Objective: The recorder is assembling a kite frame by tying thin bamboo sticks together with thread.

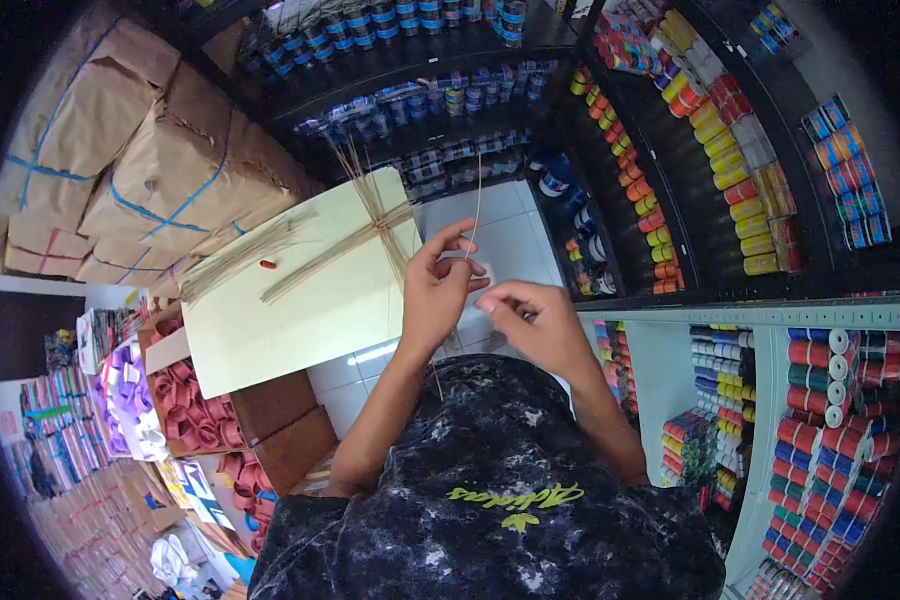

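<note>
My left hand is raised in front of my chest, its fingers curled around a thin tan strip that stands up above them. Close by on the right, my right hand has thumb and forefinger pinched together near the left fingertips. Whatever lies in that pinch is too small to make out. Left of my hands is a pale yellow board. Thin tan strips lie across it, crossing in a bundle near its far right corner. A small red object rests among them.
Large brown paper parcels tied with blue cord are stacked at the far left. A cardboard box and red rolls sit below the board. Dark shelves with colourful spools stand ahead and right; a pale shelf unit is nearer.
</note>
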### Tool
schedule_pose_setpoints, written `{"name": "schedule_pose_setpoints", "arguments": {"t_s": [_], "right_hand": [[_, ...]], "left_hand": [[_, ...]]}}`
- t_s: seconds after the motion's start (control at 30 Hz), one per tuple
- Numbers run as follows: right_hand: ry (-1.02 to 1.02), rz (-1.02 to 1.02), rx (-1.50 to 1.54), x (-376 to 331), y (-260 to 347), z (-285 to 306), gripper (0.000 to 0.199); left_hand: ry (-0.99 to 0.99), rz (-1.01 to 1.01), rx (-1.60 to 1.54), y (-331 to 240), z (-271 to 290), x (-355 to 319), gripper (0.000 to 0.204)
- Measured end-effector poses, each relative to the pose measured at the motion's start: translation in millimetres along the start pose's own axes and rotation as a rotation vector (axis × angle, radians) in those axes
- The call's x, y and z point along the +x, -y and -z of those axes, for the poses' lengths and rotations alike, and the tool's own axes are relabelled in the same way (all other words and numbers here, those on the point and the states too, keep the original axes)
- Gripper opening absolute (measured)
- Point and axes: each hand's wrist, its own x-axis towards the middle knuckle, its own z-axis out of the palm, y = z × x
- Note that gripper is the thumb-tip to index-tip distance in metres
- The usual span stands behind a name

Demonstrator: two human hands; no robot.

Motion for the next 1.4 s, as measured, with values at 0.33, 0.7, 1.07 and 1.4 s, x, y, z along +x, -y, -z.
{"name": "schedule_pose_setpoints", "arguments": {"t_s": [0.33, 0.7, 1.07, 1.4], "right_hand": [[0.102, 0.035, -0.106, -22.0, 6.0, -18.7, 0.019], [0.15, 0.07, -0.167, -23.9, 11.1, -27.6, 0.02], [0.01, 0.082, -0.166, -28.6, 11.7, -15.5, 0.017], [-0.018, 0.017, -0.034, -19.3, -31.4, 33.7, 0.014]], "left_hand": [[-0.16, -0.108, -0.038, -7.6, 3.5, 29.7, 0.046], [-0.255, -0.173, -0.061, -23.9, -9.2, 45.5, 0.046], [-0.184, -0.221, 0.045, -36.0, -7.5, 44.0, 0.037], [-0.019, -0.336, 0.458, -46.7, 25.7, 0.8, 0.016]]}}
